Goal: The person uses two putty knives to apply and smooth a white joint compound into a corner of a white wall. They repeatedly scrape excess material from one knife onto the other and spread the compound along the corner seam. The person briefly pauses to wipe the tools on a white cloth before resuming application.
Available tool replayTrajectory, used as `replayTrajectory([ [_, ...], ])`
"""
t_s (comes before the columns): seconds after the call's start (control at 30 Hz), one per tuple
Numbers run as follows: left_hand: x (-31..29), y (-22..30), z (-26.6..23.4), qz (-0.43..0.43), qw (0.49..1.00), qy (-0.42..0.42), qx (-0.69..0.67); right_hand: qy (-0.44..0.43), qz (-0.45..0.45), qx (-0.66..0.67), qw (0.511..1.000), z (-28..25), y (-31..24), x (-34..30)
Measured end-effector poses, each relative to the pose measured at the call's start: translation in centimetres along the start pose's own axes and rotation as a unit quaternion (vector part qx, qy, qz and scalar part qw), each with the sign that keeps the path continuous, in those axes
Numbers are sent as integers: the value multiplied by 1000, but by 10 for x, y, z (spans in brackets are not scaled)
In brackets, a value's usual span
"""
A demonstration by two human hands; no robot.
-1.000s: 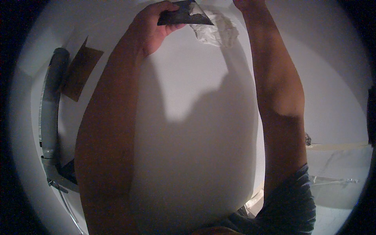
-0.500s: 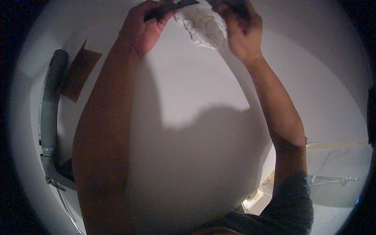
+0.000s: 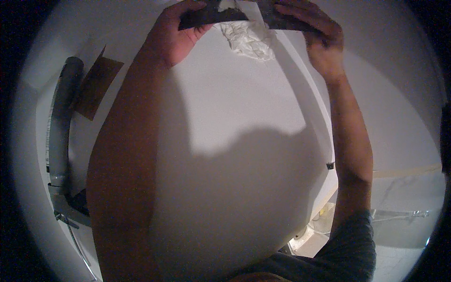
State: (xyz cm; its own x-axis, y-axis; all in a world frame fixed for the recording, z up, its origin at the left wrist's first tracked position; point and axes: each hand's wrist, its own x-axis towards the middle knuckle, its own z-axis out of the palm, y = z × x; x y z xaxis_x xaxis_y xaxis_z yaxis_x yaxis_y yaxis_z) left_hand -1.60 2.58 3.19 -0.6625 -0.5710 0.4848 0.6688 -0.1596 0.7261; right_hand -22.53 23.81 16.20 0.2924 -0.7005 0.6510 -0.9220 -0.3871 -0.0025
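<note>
Left scraper [image 3: 211, 19] is at the top of the frame, a bit left of the middle. It is dark and flat, and you have it in your left hand [image 3: 174, 37]. Your left fingers are closed on it, with your thumb at the top and other fingers under it. A bit of white paste [image 3: 228, 5] sits on it. Just to its right, at the top of the frame, is the right scraper [image 3: 284, 21], dark and flat too. Your right hand [image 3: 326, 44] has hold of it, with the fingers bent over it and shut. The two scrapers are very near each other, but I cannot tell if they touch.

Right under them is a white crumpled lump [image 3: 249, 41]. I cannot tell if it is cloth or a bag. Behind it all is a big white surface [image 3: 225, 103], and a dark shadow [image 3: 235, 188] covers its lower part. On the left side of the frame you can see a long grey tube [image 3: 58, 122] in a grey holder [image 3: 70, 211]. Just beside the tube, in the upper left, is a flat brown piece [image 3: 99, 89]. Your dark sleeve [image 3: 352, 249] is at the lower right of the frame.
</note>
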Motion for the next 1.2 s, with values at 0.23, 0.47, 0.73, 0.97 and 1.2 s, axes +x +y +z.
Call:
replayTrajectory([
  [0.23,3,-10,-31,-95,990,39,-91,-94,-69,51,992,-15,-18,21],
  [0.47,-8,14,20,-110,987,7,-115,-156,-27,-7,987,-13,-20,20],
  [0.73,-8,10,19,-108,990,27,-89,-131,-89,21,987,1,-17,25],
  [0.97,-1,-2,-27,-75,989,109,-66,-60,182,105,976,-3,-3,24],
  [1.2,-2,5,7,-100,980,163,-52,235,245,618,708,85,75,30],
])
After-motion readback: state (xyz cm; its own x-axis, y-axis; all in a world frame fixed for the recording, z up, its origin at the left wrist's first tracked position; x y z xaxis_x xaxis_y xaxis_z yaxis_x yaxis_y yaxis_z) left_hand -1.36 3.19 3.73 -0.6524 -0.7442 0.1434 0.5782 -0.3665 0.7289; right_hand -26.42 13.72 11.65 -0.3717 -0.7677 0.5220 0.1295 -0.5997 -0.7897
